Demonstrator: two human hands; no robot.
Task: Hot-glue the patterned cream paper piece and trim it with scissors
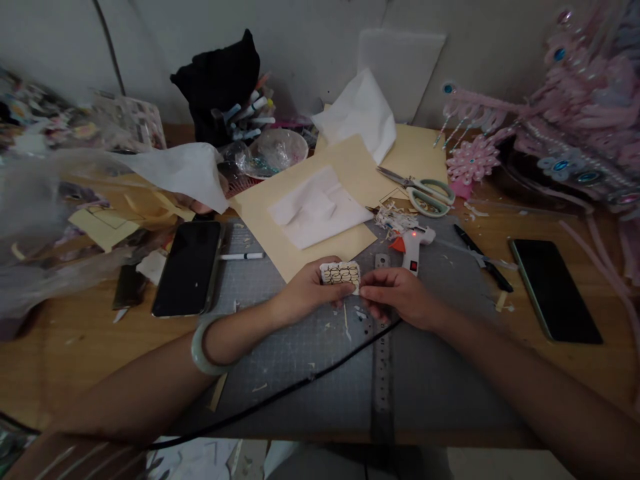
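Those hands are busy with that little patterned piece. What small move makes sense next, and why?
Perhaps press along the right edge of the patterned piece with the right hand: that hand is at this very edge, while the left hand grips the piece, so it looks steady enough.

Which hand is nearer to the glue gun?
Right. The right hand is just below the glue gun in view; the left hand is farther off, to its left.
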